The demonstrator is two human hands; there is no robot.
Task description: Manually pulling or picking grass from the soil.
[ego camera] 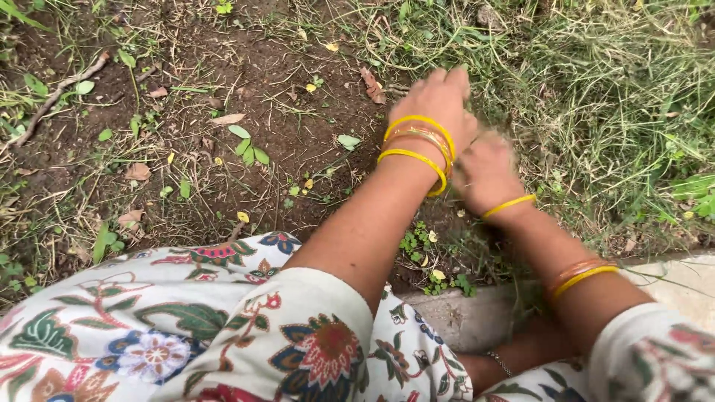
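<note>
My left hand [439, 100] reaches forward over the line where bare soil meets long grass [596, 82]. Its fingers bend down into the blades and are hidden, so I cannot tell its grip. Yellow and gold bangles [418, 145] ring that wrist. My right hand [488, 173] lies just behind and to the right, blurred by motion, curled into a fist on a tuft of the grass. A yellow bangle [508, 205] sits at its wrist, with more bangles [581, 274] further up the forearm.
Dark bare soil [246, 67] with dry leaves, small green weeds [248, 145] and a stick [59, 93] fills the left. A pale concrete edge [462, 316] runs along below my arms. My floral-print clothing [223, 327] covers the bottom of the view.
</note>
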